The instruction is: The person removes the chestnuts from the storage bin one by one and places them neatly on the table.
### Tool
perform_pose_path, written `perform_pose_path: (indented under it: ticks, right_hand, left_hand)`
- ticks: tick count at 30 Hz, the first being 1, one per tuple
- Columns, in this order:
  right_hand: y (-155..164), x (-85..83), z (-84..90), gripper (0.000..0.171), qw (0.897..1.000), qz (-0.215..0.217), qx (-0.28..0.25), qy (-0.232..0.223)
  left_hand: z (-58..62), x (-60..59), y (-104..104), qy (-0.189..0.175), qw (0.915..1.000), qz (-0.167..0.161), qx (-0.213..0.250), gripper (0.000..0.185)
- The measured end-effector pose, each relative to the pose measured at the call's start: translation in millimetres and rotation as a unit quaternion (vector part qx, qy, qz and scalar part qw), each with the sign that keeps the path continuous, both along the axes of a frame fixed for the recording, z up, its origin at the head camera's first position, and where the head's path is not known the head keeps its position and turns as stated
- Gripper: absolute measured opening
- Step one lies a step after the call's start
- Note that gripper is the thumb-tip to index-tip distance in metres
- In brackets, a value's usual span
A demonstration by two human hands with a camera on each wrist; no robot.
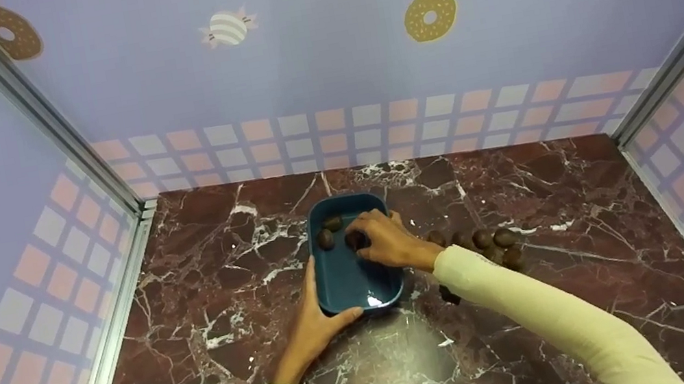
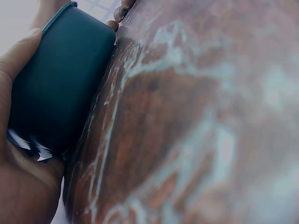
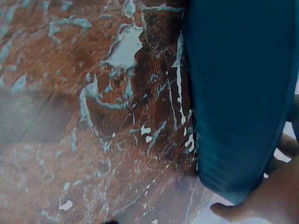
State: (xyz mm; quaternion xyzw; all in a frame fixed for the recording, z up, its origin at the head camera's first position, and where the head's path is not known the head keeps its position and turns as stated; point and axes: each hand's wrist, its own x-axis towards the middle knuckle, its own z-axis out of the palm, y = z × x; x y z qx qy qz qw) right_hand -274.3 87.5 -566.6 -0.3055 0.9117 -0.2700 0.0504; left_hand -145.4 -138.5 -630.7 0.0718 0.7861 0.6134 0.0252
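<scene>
Teal dish sits at the frame centre; the left hand grips its near corner, the right hand pinches a brown nut inside it.

One teal tray, three brown nuts inside, about six beside it.

Teal dish (w/ brown nuts), mid-table
</scene>
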Motion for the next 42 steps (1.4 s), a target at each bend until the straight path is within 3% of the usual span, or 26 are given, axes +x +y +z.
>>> perform_pose_path:
  ticks: [10,20,31,42]
  right_hand:
    - [-0.8,2.3,-8.0,0.039,0.998,0.014,0.049,0.042]
    - [0.7,5.1,-13.2,0.028,0.990,0.032,0.093,0.098]
    - [9.1,13.8,9.6,0.034,0.997,0.020,0.013,0.069]
    - [26.7,27.7,26.0,0.038,0.997,0.019,-0.021,0.067]
  left_hand:
    - [-1.3,0.0,0.6,0.009,0.9999,0.005,0.002,0.133]
    - [-0.4,-1.7,2.2,-0.007,0.9999,0.000,0.007,0.133]
    - [-1.8,-0.9,-0.7,-0.001,0.9999,0.012,-0.011,0.137]
    - [-0.6,-0.6,0.6,0.008,1.0000,0.005,0.003,0.134]
